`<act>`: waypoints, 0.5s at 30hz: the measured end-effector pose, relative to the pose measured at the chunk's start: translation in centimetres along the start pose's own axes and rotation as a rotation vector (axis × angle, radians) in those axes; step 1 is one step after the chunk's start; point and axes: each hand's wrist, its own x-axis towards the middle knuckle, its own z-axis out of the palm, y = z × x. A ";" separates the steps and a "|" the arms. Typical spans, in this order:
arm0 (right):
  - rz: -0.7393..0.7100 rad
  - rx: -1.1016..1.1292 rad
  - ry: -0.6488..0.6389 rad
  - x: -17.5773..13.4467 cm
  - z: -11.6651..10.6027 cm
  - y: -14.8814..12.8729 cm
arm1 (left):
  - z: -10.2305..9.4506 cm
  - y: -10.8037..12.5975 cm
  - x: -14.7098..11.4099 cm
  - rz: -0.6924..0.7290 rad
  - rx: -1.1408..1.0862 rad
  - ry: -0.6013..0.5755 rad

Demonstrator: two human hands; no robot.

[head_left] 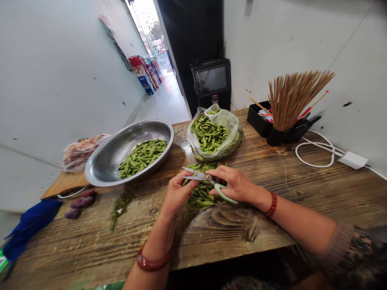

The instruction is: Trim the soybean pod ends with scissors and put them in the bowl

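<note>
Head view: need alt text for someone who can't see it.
A person's right hand holds open, green-handled scissors over a pile of green pods on a wooden table, with the left hand at the blades. Beyond are a metal bowl and a plastic bag, both holding more pods.

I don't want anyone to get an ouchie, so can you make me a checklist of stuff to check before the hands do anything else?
1. Right hand has the scissors by the green handle: ok.
2. Blades spread apart: ok.
3. Left hand well away from the blades: not ok, its fingers are right beside them.
4. A pod set between the blades: cannot tell, it is too small to make out.
5. Metal bowl has room: ok, bare metal shows beside its pods.
6. Plastic bag open at the top: ok, green pods show inside.
</note>
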 end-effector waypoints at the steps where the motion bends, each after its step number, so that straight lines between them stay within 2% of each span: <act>1: 0.000 0.002 0.000 0.0 0.0 0.0 | 0.0 0.0 0.0 0.002 -0.005 0.005; 11: 0.009 0.038 0.010 0.2 0.0 0.3 | -0.1 0.2 0.0 -0.044 -0.026 0.039; 15: 0.069 0.107 0.086 0.2 0.1 0.6 | -0.7 0.1 0.3 -0.055 -0.126 0.085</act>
